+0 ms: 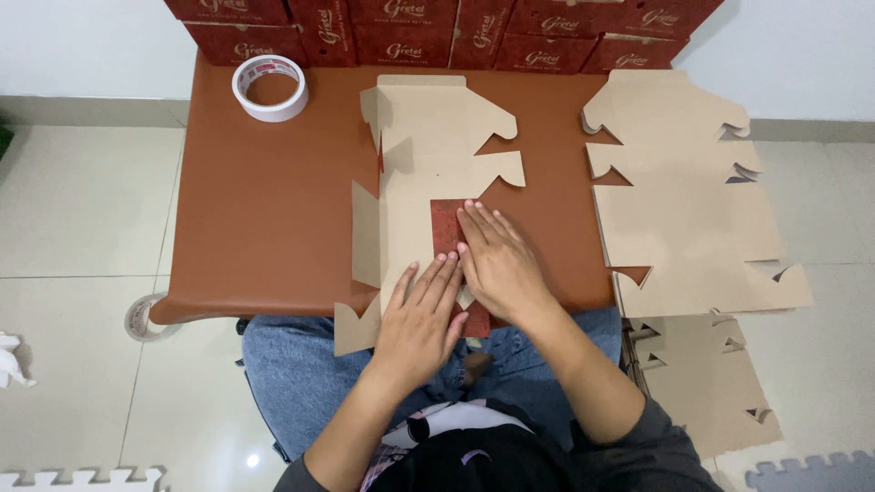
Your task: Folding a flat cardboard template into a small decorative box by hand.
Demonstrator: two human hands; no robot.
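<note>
A home packing corner: low brown worktop [264,219] on a tiled floor [73,210], red cartons [437,32] stacked at twelve o'clock, flat cardboard blanks [693,210] at three.

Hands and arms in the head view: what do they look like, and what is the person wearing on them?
Both the left hand and the right hand are bare, with no gloves, rings or watch visible. The forearms are uncovered; dark grey sleeves are pushed up towards the elbows. Fingernails look short and unpainted, though they are small in the frame.
</note>
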